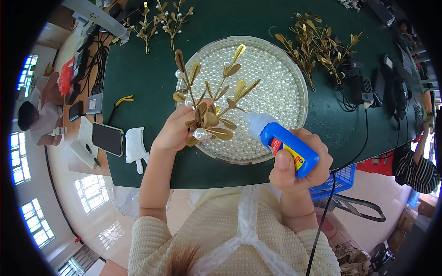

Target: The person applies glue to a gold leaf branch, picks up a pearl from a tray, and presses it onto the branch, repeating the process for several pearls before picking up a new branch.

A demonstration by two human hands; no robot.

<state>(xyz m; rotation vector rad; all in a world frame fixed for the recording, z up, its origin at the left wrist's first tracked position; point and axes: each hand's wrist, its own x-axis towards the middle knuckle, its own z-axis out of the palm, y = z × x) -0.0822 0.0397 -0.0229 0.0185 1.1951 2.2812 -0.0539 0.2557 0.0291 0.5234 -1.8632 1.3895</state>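
Right hand grips a blue bottle, its long axis slanted and its pale nozzle pointing far-left into a gold branch. Left hand grasps that branch (flat shiny leaves, a few white pearls) above a round tray of loose pearls; its twigs fan away from the person. Farther off, more gold branches lie on the green table.

The gold sprig partly hides the left grip, which partly covers the tray.
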